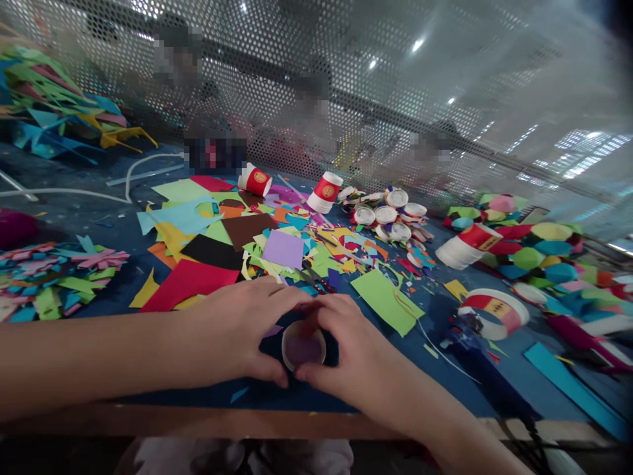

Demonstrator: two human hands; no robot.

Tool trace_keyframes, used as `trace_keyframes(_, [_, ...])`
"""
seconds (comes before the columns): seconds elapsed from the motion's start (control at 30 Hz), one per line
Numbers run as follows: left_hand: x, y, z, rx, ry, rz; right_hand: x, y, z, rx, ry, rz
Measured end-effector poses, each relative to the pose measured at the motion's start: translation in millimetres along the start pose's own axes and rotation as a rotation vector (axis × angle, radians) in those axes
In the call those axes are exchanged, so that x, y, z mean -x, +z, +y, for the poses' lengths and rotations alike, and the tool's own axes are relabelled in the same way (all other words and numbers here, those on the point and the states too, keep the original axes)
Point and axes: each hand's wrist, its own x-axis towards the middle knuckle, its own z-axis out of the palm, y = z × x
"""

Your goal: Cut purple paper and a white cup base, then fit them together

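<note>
A small round white paper-cup piece (285,349) with purple paper (304,349) inside it sits low near the table's front edge. My right hand (353,353) grips its right side, thumb at the near rim and a finger reaching over the inside. On the left, my left hand (244,330) arches beside the piece, thumb and fingers spread apart, its fingertips close to those of my right hand. Just beyond my hands lie a red sheet (190,285), a lilac square (283,249) and scissors (316,280), partly hidden among scraps.
A glue gun (479,363) and a cut cup ring (499,316) lie to the right. Stacked red-and-white paper cups (467,247) lean behind them. Cup bottoms (386,214) are heaped at the back, before a perforated metal screen (277,105). Paper pieces (54,277) pile up left.
</note>
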Motion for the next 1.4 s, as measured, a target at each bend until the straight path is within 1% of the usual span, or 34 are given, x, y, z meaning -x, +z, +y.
trace_keyframes(0.1, [-11.0, 3.3, 0.2, 0.131, 0.034, 0.002, 1.2, 0.6, 0.9, -0.121, 0.036, 0.038])
trace_keyframes(0.17, [-16.2, 5.1, -1.6, 0.223, 0.055, 0.029, 3.5, 0.8, 5.5, -0.231, 0.032, 0.111])
trace_keyframes(0.23, [-20.4, 5.5, -2.7, 0.236, 0.081, 0.052, 7.2, 1.7, 12.9, -0.369, 0.026, 0.218])
trace_keyframes(0.3, [-23.9, 4.1, -1.3, 0.155, 0.141, 0.044, 12.7, 3.8, 21.7, -0.524, 0.006, 0.376])
trace_keyframes(0.37, [-26.5, 1.4, 3.1, 0.023, 0.205, -0.013, 20.0, 6.3, 29.8, -0.638, -0.027, 0.582])
trace_keyframes(0.43, [-27.7, -2.8, 9.6, -0.101, 0.228, -0.102, 29.1, 7.6, 35.6, -0.651, -0.073, 0.760])
trace_keyframes(0.5, [-27.9, -8.2, 16.5, -0.130, 0.232, -0.153, 39.5, 6.0, 38.6, -0.583, -0.110, 0.821])
trace_keyframes(0.57, [-28.4, -13.9, 21.5, -0.036, 0.201, -0.164, 50.2, 2.1, 38.8, -0.513, -0.132, 0.807])
trace_keyframes(0.67, [-32.9, -18.5, 22.4, 0.098, 0.115, -0.128, 62.6, -3.8, 34.5, -0.476, -0.168, 0.750])
trace_keyframes(0.77, [-40.8, -14.8, 16.3, 0.056, 0.081, -0.079, 65.4, -4.6, 26.3, -0.486, -0.188, 0.629])
trace_keyframes(0.87, [-44.9, -9.8, 10.9, -0.019, 0.081, -0.040, 56.3, -0.7, 16.6, -0.410, -0.149, 0.547])
trace_keyframes(0.93, [-43.0, -11.1, 10.1, -0.048, 0.080, -0.033, 45.3, 3.2, 10.8, -0.360, -0.087, 0.512])
trace_keyframes(1.0, [-37.3, -15.9, 10.8, -0.054, 0.078, -0.063, 33.0, 8.1, 6.4, -0.346, -0.020, 0.482])
trace_keyframes(1.07, [-29.4, -20.0, 11.1, -0.027, 0.050, -0.125, 21.9, 14.0, 4.1, -0.296, 0.022, 0.470])
trace_keyframes(1.13, [-21.5, -19.1, 9.4, 0.023, 0.016, -0.170, 13.1, 20.8, 3.8, -0.162, -0.013, 0.497])
trace_keyframes(1.17, [-18.3, -16.2, 7.7, 0.052, 0.011, -0.168, 9.7, 24.3, 4.2, -0.077, -0.051, 0.507])
trace_keyframes(1.23, [-13.9, -7.4, 3.8, 0.104, 0.046, -0.123, 5.2, 30.9, 5.6, 0.071, -0.121, 0.508])
trace_keyframes(1.3, [-12.1, 1.7, 0.6, 0.128, 0.090, -0.085, 3.6, 35.9, 6.7, 0.166, -0.161, 0.494])
trace_keyframes(1.4, [-10.9, 8.3, -1.2, 0.113, 0.105, -0.081, 7.9, 38.8, 7.4, 0.245, -0.217, 0.516])
